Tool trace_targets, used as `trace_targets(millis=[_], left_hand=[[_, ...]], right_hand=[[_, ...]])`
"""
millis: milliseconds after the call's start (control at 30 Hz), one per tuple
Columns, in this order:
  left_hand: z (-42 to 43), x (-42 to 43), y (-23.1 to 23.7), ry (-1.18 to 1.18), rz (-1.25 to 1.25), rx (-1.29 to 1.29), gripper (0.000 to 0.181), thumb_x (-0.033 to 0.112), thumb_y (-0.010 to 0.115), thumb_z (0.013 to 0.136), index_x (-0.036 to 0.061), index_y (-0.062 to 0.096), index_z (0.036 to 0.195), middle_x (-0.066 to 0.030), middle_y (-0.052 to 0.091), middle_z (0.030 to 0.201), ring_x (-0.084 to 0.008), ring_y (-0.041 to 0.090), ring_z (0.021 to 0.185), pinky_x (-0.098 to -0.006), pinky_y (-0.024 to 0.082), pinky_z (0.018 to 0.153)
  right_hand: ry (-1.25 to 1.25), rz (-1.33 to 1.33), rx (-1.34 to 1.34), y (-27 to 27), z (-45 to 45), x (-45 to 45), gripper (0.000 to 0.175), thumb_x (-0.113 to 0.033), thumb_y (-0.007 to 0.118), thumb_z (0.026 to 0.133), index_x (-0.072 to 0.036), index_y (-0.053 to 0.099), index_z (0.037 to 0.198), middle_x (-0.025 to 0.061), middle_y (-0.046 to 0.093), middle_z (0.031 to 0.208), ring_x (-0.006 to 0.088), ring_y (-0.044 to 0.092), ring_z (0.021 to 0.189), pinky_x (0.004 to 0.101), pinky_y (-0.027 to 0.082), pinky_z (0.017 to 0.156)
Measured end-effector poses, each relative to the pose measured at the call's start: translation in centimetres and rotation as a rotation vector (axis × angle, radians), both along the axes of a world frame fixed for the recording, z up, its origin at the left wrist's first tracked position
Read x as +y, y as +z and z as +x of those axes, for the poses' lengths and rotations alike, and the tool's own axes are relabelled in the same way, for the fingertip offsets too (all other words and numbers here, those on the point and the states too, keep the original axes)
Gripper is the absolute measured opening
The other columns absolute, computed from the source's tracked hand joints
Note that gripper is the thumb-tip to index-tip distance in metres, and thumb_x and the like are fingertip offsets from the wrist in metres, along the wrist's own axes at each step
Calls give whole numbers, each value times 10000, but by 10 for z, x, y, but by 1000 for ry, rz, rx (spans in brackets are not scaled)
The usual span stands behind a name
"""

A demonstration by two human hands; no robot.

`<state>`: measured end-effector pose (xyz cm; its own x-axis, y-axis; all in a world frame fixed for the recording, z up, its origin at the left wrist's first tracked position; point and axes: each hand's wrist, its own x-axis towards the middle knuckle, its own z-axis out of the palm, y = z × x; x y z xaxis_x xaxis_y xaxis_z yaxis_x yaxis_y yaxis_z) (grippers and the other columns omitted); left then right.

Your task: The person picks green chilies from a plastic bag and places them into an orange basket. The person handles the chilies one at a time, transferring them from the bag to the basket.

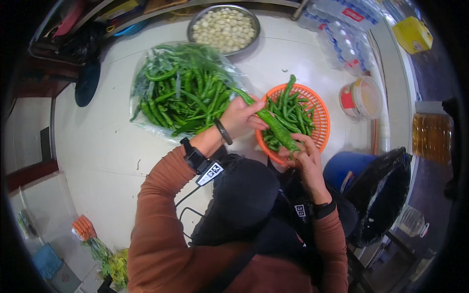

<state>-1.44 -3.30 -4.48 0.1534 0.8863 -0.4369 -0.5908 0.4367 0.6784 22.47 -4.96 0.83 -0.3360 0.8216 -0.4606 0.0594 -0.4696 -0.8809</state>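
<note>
My left hand [246,116] holds a long green chili pepper [274,127] between thumb and fingers. The pepper slants down to the right above an orange plastic basket [323,116]. At its lower, blunt end, the fingertips of my right hand [309,159] pinch it; the exact grip there is partly hidden by the fingers. Smaller green peppers [289,110] lie in the basket under both hands. Left of the basket, a clear plastic bag [133,106] lies open on the floor, full of long green peppers [187,91].
A metal bowl [257,31] of peeled garlic cloves [223,31] stands beyond the bag. To the right are a lidded plastic tub [366,97], packs of bottled water [342,40], a blue bucket [344,166] and a black-lined bin [381,201]. Bundled carrots [84,227] lie at lower left.
</note>
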Motion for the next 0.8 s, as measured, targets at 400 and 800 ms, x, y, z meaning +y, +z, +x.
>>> trace_targets(millis=[400, 800], left_hand=[[25, -2, 4, 132, 206, 197, 211, 89, 587, 922, 13, 428, 1039, -156, 653, 945, -233, 689, 844, -310, 608, 606], [34, -5, -25, 212, 23, 5, 263, 115, 598, 920, -1, 388, 1028, -186, 621, 842, -297, 691, 657, -384, 610, 548]], right_hand=[[-215, -49, 168, -23, 14, -10, 194, 6, 621, 868, -68, 529, 1023, 17, 571, 842, 96, 507, 693, 213, 419, 642], [-182, 262, -103, -23, 9, 2, 105, -25, 587, 906, -60, 503, 958, -20, 501, 744, 50, 437, 613, 187, 340, 550]])
